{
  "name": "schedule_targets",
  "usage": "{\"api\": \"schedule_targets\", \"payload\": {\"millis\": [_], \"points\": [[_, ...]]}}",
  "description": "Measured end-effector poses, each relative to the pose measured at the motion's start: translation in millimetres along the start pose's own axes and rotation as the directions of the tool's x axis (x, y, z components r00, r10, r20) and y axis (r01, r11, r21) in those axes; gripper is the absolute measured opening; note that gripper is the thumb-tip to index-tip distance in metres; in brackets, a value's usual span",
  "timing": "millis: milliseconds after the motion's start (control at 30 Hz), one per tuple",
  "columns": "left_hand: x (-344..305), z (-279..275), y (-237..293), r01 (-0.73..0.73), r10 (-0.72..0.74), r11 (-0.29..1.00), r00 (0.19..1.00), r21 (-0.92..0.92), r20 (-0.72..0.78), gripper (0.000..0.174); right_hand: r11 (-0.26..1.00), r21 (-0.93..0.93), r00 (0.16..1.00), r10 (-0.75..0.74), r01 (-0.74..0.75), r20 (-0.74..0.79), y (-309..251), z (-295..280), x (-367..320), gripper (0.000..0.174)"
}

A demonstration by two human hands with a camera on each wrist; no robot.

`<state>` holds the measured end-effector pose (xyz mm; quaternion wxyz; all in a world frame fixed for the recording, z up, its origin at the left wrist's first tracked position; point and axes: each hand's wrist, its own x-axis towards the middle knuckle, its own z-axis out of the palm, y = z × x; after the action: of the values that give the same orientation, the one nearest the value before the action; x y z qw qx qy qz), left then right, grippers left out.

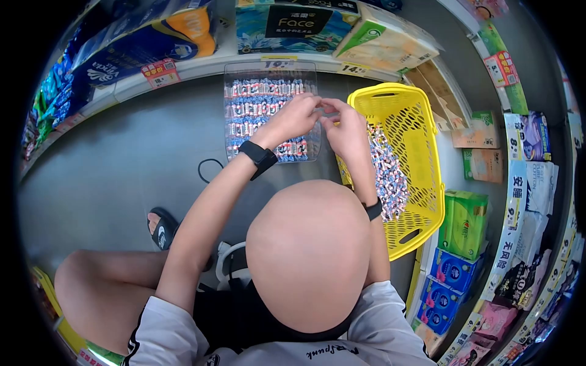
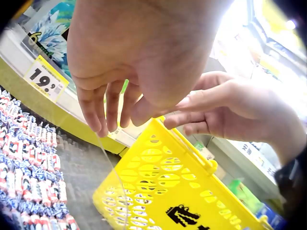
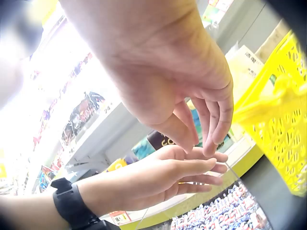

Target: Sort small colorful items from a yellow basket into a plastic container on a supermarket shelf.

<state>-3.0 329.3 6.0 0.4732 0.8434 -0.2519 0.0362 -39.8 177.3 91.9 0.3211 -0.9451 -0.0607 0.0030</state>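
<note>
Both hands meet above the gap between a clear plastic box (image 1: pixel 271 68) and a yellow shopping basket (image 1: pixel 439 165). In the box, small wrapped candies (image 1: pixel 262 110) lie in neat rows, white and red with blue twisted ends. My left hand (image 1: pixel 297 116) reaches over the box's right edge with its fingers nearly straight. Facing it, my right hand (image 1: pixel 348 131) hangs with loosely bent fingers, its fingertips right at the left hand's fingers in the right wrist view. Nothing shows between the fingers of either hand. A loose heap of similar candies (image 1: pixel 389 177) lies in the basket.
Shelves with tissue packs (image 1: pixel 299 27) and price tags curve behind the box. More packs, such as a green one (image 1: pixel 464 224), line the right side beyond the basket. A raised knee (image 1: pixel 308 256) stands close in front, and a sandalled foot (image 1: pixel 160 229) rests on the floor.
</note>
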Motion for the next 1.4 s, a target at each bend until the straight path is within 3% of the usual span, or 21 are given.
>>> {"api": "schedule_targets", "payload": {"millis": [200, 300, 367, 433, 500, 567, 633, 700, 867, 967, 1000, 1067, 1300, 1367, 1400], "points": [[13, 11, 55, 0.082, -0.071, 0.995, 0.982, -0.054, 0.177, 0.034, 0.998, 0.054, 0.992, 0.05, -0.044, -0.117, 20, -75, -68, 0.033], [10, 23, 66, 0.057, -0.035, 0.994, 0.976, -0.098, 0.216, 0.038, 0.982, -0.096, 0.977, 0.145, -0.161, -0.154, 45, -109, -94, 0.033], [7, 24, 70, 0.092, -0.051, 0.986, 0.96, -0.137, 0.276, 0.041, 0.849, -0.525, 0.977, -0.05, -0.069, -0.208, 75, -127, -110, 0.034], [8, 26, 69, 0.271, -0.164, 0.93, 0.91, -0.249, 0.381, 0.042, 0.814, -0.57, 0.989, 0.036, -0.113, -0.144, 100, -147, -125, 0.035], [9, 26, 68, 0.278, -0.162, 0.93, 0.898, -0.24, 0.409, 0.041, 0.779, -0.623, 0.997, 0.031, -0.067, -0.068, 144, -157, -135, 0.04], [12, 28, 67, 0.276, -0.117, 0.907, 0.89, -0.319, 0.44, 0.04, 0.764, -0.635, 0.993, 0.086, -0.116, -0.078, 174, -164, -143, 0.044], [15, 27, 70, 0.282, -0.115, 0.911, 0.875, -0.302, 0.471, 0.039, 0.65, -0.744, 0.986, 0.147, -0.154, -0.076, 187, -169, -152, 0.048], [16, 27, 73, 0.318, -0.151, 0.915, 0.841, -0.249, 0.519, 0.038, 0.662, -0.722, 0.975, 0.209, -0.201, -0.08, 203, -173, -156, 0.052], [14, 36, 82, 0.334, -0.192, 0.913, 0.859, -0.236, 0.475, 0.037, 0.557, -0.744, 0.907, 0.392, -0.368, -0.156, 257, -187, -166, 0.05], [13, 40, 88, 0.238, -0.17, 0.963, 0.899, -0.124, 0.404, 0.037, 0.654, -0.603, 0.871, 0.467, -0.457, -0.153, 278, -197, -168, 0.042], [14, 40, 91, 0.241, -0.174, 0.963, 0.897, -0.121, 0.406, 0.037, 0.656, -0.6, 0.87, 0.469, -0.457, -0.15, 279, -197, -170, 0.042], [18, 38, 95, 0.264, -0.186, 0.955, 0.886, -0.133, 0.425, 0.038, 0.742, -0.54, 0.918, 0.319, -0.396, -0.235, 279, -198, -176, 0.042], [49, 56, 85, 0.187, -0.09, 0.964, 0.896, -0.187, 0.434, 0.045, 0.789, -0.489, 0.923, 0.262, -0.372, -0.28, 279, -207, -188, 0.051], [59, 62, 86, 0.176, -0.042, 0.928, 0.925, -0.327, 0.379, 0.048, 0.788, -0.481, 0.919, 0.276, -0.384, -0.282, 279, -209, -191, 0.05], [65, 64, 88, 0.201, -0.059, 0.93, 0.908, -0.308, 0.415, 0.051, 0.787, -0.473, 0.915, 0.291, -0.395, -0.28, 277, -209, -192, 0.05]]}}
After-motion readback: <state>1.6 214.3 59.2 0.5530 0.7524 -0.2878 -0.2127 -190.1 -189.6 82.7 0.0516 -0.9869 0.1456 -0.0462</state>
